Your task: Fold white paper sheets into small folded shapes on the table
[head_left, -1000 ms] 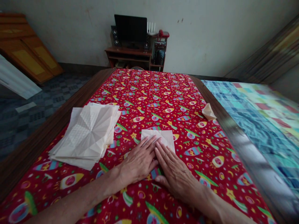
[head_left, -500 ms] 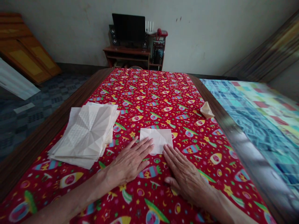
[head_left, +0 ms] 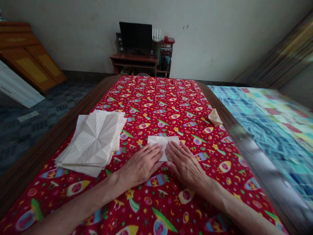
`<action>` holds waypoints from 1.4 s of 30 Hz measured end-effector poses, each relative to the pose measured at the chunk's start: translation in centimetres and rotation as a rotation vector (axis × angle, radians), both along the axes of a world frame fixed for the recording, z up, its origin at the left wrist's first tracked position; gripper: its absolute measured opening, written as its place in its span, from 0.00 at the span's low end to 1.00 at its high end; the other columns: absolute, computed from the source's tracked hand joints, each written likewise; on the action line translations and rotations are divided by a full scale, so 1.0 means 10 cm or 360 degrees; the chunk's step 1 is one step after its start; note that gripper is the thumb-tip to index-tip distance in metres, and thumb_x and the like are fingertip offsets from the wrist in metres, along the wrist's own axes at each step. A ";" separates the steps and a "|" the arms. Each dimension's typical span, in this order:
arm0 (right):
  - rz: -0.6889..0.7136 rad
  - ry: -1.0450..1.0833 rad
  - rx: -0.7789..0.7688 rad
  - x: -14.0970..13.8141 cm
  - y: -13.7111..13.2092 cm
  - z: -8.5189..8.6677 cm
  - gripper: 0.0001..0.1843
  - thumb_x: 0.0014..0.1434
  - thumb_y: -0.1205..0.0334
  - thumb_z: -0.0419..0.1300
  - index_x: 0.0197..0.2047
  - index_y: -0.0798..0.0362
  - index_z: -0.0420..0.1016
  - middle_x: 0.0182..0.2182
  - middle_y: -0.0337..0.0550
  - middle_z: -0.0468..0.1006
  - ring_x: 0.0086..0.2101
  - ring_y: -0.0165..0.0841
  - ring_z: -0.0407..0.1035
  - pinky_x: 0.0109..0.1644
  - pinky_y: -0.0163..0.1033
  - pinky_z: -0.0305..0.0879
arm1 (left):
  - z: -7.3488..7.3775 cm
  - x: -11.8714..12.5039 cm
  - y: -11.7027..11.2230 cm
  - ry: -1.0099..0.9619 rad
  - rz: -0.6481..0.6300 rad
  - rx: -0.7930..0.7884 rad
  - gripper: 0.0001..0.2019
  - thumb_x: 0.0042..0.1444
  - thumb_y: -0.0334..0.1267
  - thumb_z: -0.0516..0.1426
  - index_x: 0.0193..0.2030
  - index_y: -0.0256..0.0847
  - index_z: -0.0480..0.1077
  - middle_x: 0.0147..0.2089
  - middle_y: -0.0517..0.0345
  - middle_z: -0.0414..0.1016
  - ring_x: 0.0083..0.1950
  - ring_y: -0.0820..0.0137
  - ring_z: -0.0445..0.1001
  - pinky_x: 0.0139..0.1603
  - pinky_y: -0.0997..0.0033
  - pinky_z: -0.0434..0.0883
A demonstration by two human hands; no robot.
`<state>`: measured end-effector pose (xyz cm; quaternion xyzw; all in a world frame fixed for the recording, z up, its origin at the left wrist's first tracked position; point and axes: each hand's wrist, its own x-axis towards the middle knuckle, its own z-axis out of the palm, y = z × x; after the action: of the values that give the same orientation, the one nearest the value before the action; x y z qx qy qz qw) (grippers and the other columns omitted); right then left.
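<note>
A small folded sheet of white paper (head_left: 163, 140) lies flat on the red patterned cloth in front of me. My left hand (head_left: 144, 160) rests on its left part, palm down with the fingers stretched out. Over the right part lies my right hand (head_left: 184, 161), flat as well, its fingertips near the paper's middle. Much of the sheet's lower half is hidden under the fingers. To the left sits a pile of creased paper sheets (head_left: 95, 140), the top one marked with folds that fan out from its centre.
A folded paper piece (head_left: 215, 117) stands near the right edge of the cloth-covered table (head_left: 161, 101). Beyond the far end is a desk (head_left: 133, 58) with a monitor (head_left: 135, 36) and a red telephone (head_left: 169, 39). A bed (head_left: 259, 130) adjoins the right side.
My right hand has slid up and left across the paper, closer to my left hand. The left hand stays nearly in place. The view has tilted up slightly.
</note>
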<state>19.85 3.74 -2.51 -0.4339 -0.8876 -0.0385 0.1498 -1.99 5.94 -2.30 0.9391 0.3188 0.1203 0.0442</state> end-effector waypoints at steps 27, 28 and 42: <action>0.0348 -0.0099 0.0221 -0.22 -0.02 0.05 0.15 0.61 0.76 0.49 0.49 0.66 0.70 0.46 0.61 0.76 0.49 0.44 0.70 0.47 0.45 0.72 | -0.09 -0.24 0.20 0.0116 0.0149 0.0061 0.29 0.61 0.52 0.52 0.63 0.34 0.60 0.67 0.46 0.57 0.69 0.59 0.53 0.69 0.53 0.52; 0.0329 -0.0116 0.0249 -0.22 -0.01 0.05 0.16 0.60 0.76 0.48 0.49 0.67 0.70 0.46 0.61 0.76 0.49 0.44 0.70 0.46 0.46 0.72 | -0.08 -0.25 0.19 0.0075 0.0110 0.0060 0.27 0.62 0.51 0.52 0.62 0.35 0.61 0.67 0.47 0.59 0.69 0.60 0.55 0.68 0.53 0.53; 0.0330 0.0279 0.0320 0.07 0.30 0.03 0.17 0.65 0.70 0.49 0.54 0.55 0.70 0.52 0.49 0.75 0.55 0.38 0.66 0.60 0.51 0.61 | 0.08 -0.24 0.23 -0.0321 -0.0048 0.0605 0.15 0.61 0.26 0.50 0.52 0.32 0.70 0.55 0.47 0.73 0.59 0.61 0.68 0.60 0.58 0.68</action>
<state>20.53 6.78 -2.21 -0.3244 -0.9028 -0.0733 0.2725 -4.38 8.22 -1.46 0.9184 0.2702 0.2712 -0.1003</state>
